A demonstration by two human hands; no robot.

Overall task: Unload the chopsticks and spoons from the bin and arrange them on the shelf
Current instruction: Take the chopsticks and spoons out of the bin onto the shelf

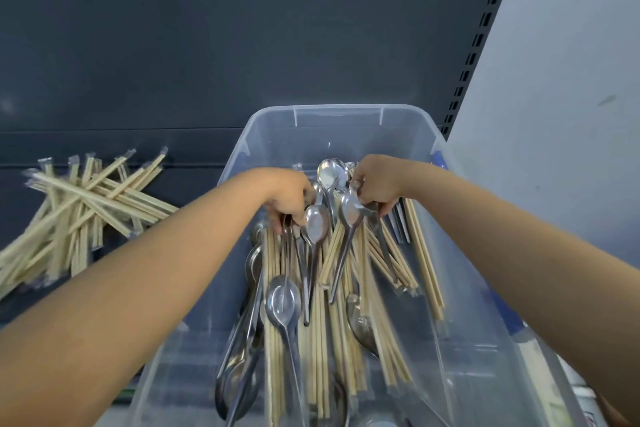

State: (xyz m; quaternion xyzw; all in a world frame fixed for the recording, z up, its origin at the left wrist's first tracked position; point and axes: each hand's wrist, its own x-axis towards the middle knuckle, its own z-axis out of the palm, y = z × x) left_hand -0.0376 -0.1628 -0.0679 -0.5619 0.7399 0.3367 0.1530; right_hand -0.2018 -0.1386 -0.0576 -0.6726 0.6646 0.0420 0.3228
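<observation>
A clear plastic bin (277, 128) stands on the dark shelf and holds many wrapped wooden chopsticks (315, 350) mixed with steel spoons (284, 305). Both of my hands reach into its far half. My left hand (289, 198) curls its fingers round spoon handles and chopstick ends near a raised spoon (316, 224). My right hand (379, 184) grips a bunch of spoons (349, 211), lifted above the pile. A heap of wrapped chopsticks (83, 208) lies on the shelf (194, 149) to the left of the bin.
The shelf's dark back panel (242, 28) rises behind the bin. A slotted upright (481, 35) and a pale wall (561, 97) close off the right side. Blurred packaging shows at the lower right corner (568, 395).
</observation>
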